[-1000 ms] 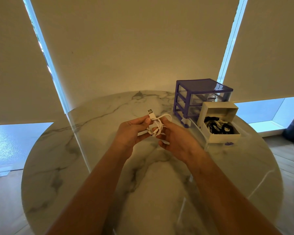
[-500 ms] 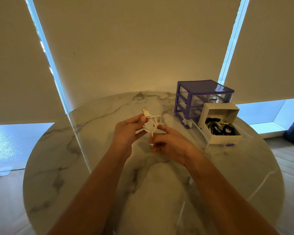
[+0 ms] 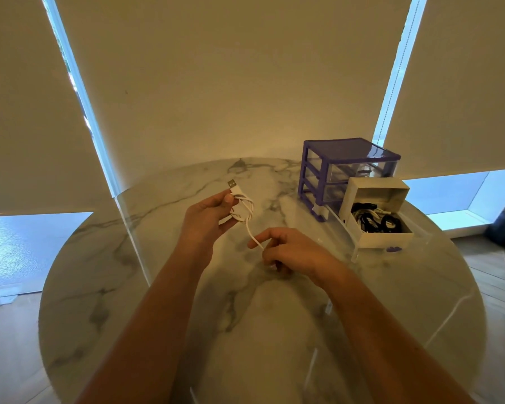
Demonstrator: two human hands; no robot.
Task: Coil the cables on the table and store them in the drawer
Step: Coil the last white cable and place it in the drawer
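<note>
A white USB cable [image 3: 243, 209] is bundled into a small coil above the middle of the marble table [image 3: 129, 287]. My left hand [image 3: 209, 220] grips the coil, and the USB plug sticks up past my thumb. A loose tail runs down from the coil to my right hand [image 3: 289, 252], which pinches its end lower and nearer to me. At the right, a white drawer [image 3: 387, 236] stands pulled out of the purple drawer unit [image 3: 347, 167]; it holds several coiled black and white cables [image 3: 373, 218].
The round table ends close behind the drawer unit, where window blinds hang. Wooden floor shows past the table's right and left edges. A dark object lies on the floor at the far right.
My right hand has drawn away from the coil, down and toward me, pulling the cable's tail out straight. My left hand has kept its hold on the coil.
</note>
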